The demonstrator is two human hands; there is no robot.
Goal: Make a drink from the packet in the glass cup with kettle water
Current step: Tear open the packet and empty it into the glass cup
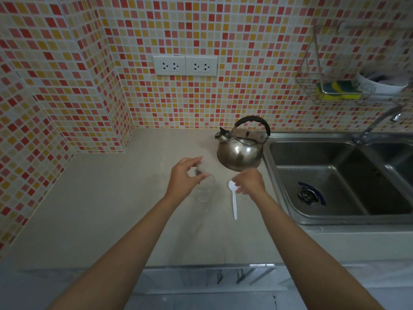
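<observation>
Both bare arms are reaching forward over the pale table (116, 211). The left hand (184, 175) is hovering over the rim of the clear glass cup (204, 189), its fingers curled loosely around something small and blurred; whether this is the packet cannot be told, and no print on it is readable. That grip is partly closed, thumb and fingertips drawn near each other above the cup's mouth. The cup is standing upright directly under this hand and is looking empty. The right hand (249, 182) is sitting just right of the cup, fingers bent downward at the bowl end of the white plastic spoon (233, 199), which is lying flat with its handle pointing toward the person; whether the fingers are actually pinching it cannot be told. The steel kettle (240, 148), black handle upright and spout facing left, is resting just beyond the right hand, near the edge of the steel sink (335, 177). On the mosaic tile wall, a double white socket plate (185, 65) is sitting well beyond both hands. No brand or lettering is legible anywhere.
</observation>
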